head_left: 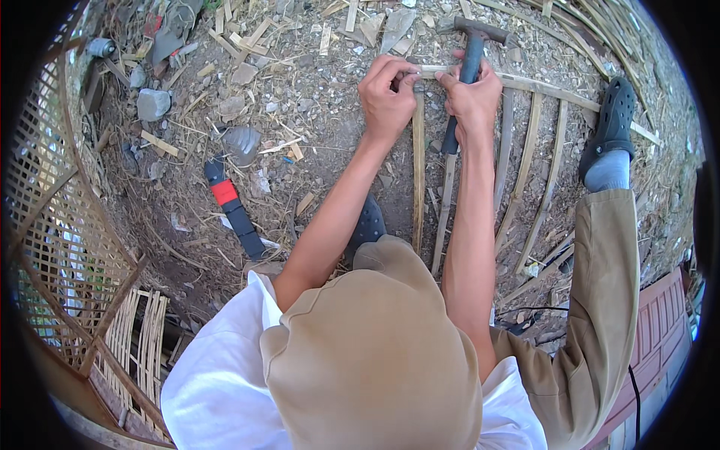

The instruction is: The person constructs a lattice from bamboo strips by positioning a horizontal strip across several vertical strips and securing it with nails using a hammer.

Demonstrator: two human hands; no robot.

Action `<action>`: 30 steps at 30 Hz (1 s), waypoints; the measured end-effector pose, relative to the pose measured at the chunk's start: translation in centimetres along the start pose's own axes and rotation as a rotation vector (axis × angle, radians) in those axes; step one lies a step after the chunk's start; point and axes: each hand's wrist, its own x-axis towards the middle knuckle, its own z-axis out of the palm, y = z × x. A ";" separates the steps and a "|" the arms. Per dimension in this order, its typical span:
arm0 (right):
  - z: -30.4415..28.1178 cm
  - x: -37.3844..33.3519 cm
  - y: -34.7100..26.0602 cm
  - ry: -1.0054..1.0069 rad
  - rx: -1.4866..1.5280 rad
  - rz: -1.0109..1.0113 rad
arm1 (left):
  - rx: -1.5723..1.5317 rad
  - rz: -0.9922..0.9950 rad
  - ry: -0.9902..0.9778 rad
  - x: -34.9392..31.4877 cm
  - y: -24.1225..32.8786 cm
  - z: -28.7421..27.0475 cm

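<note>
A frame of thin bamboo strips lies on the ground ahead of me, with one long crosspiece (555,89) along its far side and several slats (529,139) running toward me. My left hand (386,101) is closed in a pinch at the crosspiece's left end; what sits between the fingertips is too small to make out. In my right hand (474,97) is a hammer (471,61), its dark handle gripped partway along and its metal head pointing away from me. The right thumb and fingertips also rest at the crosspiece, close to the left fingertips.
Dirt ground is strewn with wood chips and stones (153,105). A black strap with a red band (223,192) lies left of my arm. Lattice panels (56,225) stand at the left. My shoe (613,112) is beside the crosspiece's right end. A reddish panel (652,337) is lower right.
</note>
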 end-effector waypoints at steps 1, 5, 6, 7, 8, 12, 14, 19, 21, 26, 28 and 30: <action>0.0 -0.1 0.0 -0.005 0.006 0.010 | 0.005 0.005 0.003 0.1 0.0 0.0; 0.0 -0.2 -0.3 -0.010 0.008 0.024 | 0.030 0.008 0.000 0.1 0.2 0.1; 0.0 -0.3 -0.3 -0.008 0.002 0.021 | 0.034 0.010 0.001 0.2 0.2 0.0; 0.0 -0.2 -0.2 -0.006 -0.010 0.017 | 0.037 0.013 0.004 0.2 0.2 0.1; 0.0 -0.1 -0.1 -0.004 -0.022 0.013 | 0.039 0.016 0.006 0.3 0.2 0.2; -0.7 -0.6 1.1 0.005 -0.088 -0.141 | 0.034 0.009 -0.003 0.2 0.6 0.5; -1.6 -1.6 1.2 -0.034 -0.107 -0.093 | 0.039 0.004 -0.003 0.1 0.6 0.3; -2.4 -7.4 0.0 -0.019 -0.347 -0.228 | 0.036 0.037 0.006 0.2 0.3 0.4; -2.5 -9.4 -1.4 -0.044 -0.505 -0.295 | 0.037 0.029 0.004 0.3 0.3 0.3; -2.9 -10.2 -1.7 -0.109 -0.574 -0.406 | 0.010 0.028 -0.005 0.3 0.3 0.4; -2.5 -11.1 -3.0 -0.128 -0.501 -0.335 | 0.011 0.032 -0.004 0.3 0.1 0.3; -1.9 -11.5 -3.4 -0.122 -0.465 -0.291 | 0.025 0.041 -0.005 0.3 -0.1 0.3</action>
